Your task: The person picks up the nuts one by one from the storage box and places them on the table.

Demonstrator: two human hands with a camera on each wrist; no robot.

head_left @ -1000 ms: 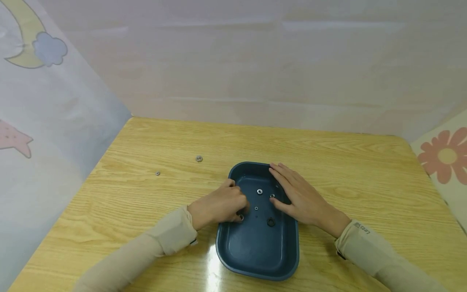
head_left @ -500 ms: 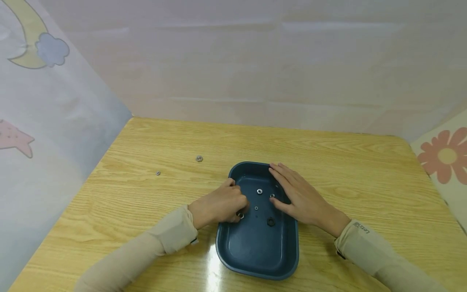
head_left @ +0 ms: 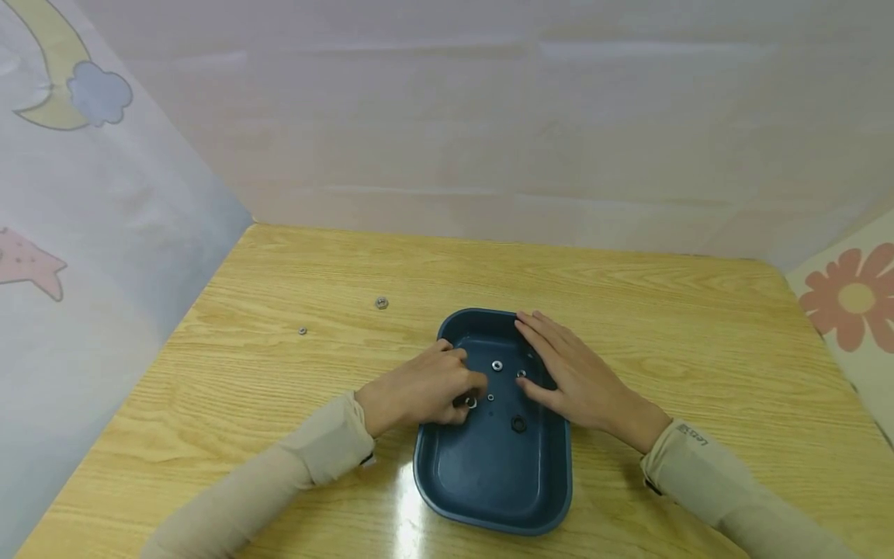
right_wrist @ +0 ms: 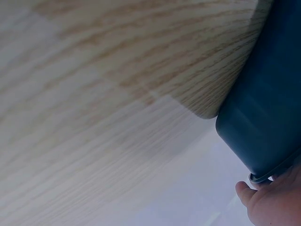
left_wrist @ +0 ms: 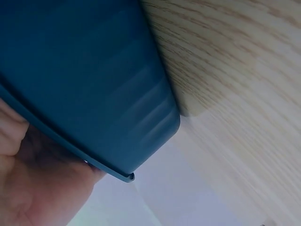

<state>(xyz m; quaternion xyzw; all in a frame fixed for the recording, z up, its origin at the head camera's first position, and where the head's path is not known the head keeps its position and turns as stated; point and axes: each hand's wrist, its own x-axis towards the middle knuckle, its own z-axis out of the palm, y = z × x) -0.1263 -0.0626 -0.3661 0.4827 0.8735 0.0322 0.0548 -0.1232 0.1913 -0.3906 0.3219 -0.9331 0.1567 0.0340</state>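
In the head view a dark blue tray (head_left: 489, 497) lies on the wooden table, with several metal nuts on its floor. My left hand (head_left: 426, 386) reaches over the tray's left wall and pinches a silver nut (head_left: 471, 403) between thumb and curled finger. The right hand (head_left: 583, 380) rests on the opposite rim, fingers extended, its thumb tip by a small silver nut (head_left: 521, 375). Between the hands lie a flanged-looking silver nut (head_left: 497, 366), a tiny nut (head_left: 491, 397) and a black nut (head_left: 518, 424). Both wrist views show mainly the tray's outer wall (left_wrist: 103, 94).
Two more nuts lie on the table left of the tray: a larger nut (head_left: 381, 303) and a small nut (head_left: 303, 331). A pale wall sheet (head_left: 489, 140) stands behind the table (head_left: 663, 310), with printed sheets at both sides.
My left hand's thumb and finger have shifted slightly right and away from me, and the silver nut has moved with them. The right hand stays where it was.
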